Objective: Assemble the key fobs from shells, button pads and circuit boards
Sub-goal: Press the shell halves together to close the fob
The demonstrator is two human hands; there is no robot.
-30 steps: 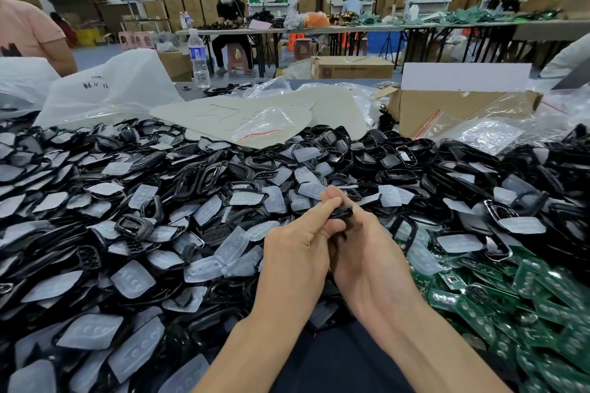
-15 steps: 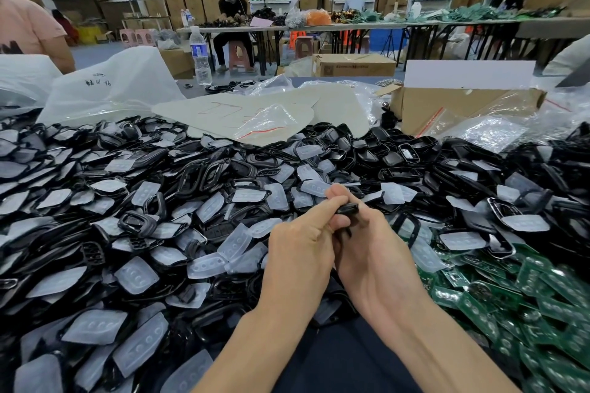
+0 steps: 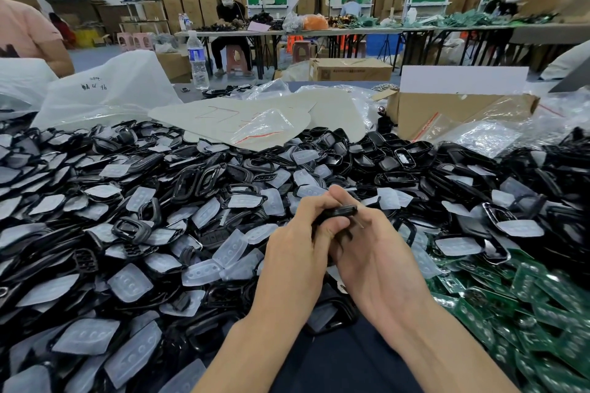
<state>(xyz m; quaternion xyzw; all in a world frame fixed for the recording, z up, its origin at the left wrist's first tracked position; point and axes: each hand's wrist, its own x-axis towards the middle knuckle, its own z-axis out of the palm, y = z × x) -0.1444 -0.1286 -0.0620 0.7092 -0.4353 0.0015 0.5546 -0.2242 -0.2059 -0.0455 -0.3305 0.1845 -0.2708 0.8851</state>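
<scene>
Work piece: one black key fob [image 3: 338,212], held edge-on above the heap, in front of the chest, where both hands can reach it.
Left hand [image 3: 297,252]: fingers curled closed on the near side of the fob, thumb laid along its top; likely steadying it so the halves do not shift.
Right hand [image 3: 373,252]: fingers wrapped under and behind the fob, thumb tip meeting the left thumb at the top edge; the grip reads as a squeeze to snap the shell shut.
Contents of fob: cannot tell whether pad and board are already inside; the hands cover the seam.
Black shells [image 3: 191,182]: loose heap across the table, left and centre, within arm's reach for quick picking.
Button pads [image 3: 230,249]: translucent, scattered over the shells, thickest just left of the hands.
Circuit boards [image 3: 523,306]: green, piled to the right, on the right hand's side, apart from the pads.
Cardboard box [image 3: 447,115]: open, behind the heap to the right; its use is not shown.
Plastic bags [image 3: 105,89]: clear and white, at the far edge, probably the parts' packing.
Water bottle [image 3: 196,60]: upright behind the bags, clear of the work.
Stage: judged mid-assembly of a single fob; the heaps remain large.
</scene>
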